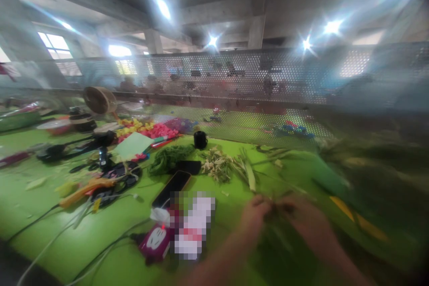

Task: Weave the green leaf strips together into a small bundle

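My left hand (253, 216) and my right hand (306, 221) meet low in the picture over the green table (100, 232). Both are smeared by motion. Between them sits a dark green bunch of leaves or stems (276, 228), which both hands seem to close on. Just beyond the hands lie pale cut stalks (231, 165) and a pile of green sprigs (169, 156). A black phone (171, 188) lies to the left of my left hand.
A perforated metal screen (251, 76) runs across the back of the table. A black cup (200, 139), scissors and tools (114, 174), bright pink and yellow pieces (150, 129), a fan (99, 99), cables and a pink gadget (156, 242) crowd the left side.
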A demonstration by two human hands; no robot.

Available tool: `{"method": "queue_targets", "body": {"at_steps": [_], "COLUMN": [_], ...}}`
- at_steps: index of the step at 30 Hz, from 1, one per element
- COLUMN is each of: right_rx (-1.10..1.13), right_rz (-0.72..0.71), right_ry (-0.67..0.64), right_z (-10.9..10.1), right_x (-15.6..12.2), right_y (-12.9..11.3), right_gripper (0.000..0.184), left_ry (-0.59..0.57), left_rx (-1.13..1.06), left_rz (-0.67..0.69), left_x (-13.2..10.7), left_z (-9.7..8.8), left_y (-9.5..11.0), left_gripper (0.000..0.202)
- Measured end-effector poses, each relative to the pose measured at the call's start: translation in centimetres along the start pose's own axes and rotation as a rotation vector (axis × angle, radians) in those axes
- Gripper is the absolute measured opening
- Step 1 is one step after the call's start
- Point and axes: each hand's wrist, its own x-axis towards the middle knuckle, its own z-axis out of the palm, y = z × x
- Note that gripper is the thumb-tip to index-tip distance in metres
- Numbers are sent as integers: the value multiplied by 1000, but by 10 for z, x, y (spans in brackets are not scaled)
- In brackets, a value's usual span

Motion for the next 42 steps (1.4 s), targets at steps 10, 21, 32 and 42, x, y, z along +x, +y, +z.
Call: {"method": "queue_targets", "body": {"at_steps": [10, 21, 32, 42], "right_rx": [-55, 126, -87, -32], "right_rz": [-29, 107, -64, 45], "right_ry": [60, 77, 29, 44], "right_z": [2, 0, 1, 1], "right_x": [1, 0, 0, 0], "right_y": [8, 4, 12, 7], "right_gripper": [21, 16, 21, 21], "left_ry": [12, -54, 2, 2], "left_rx": [-84, 164, -49, 61], "left_rz": [-36, 108, -44, 20], "left_x": [-1, -3, 3, 2], "left_z": [0, 4, 0, -1], "left_y": [0, 2, -6, -5], "left_gripper": [12, 15, 11, 14]}}
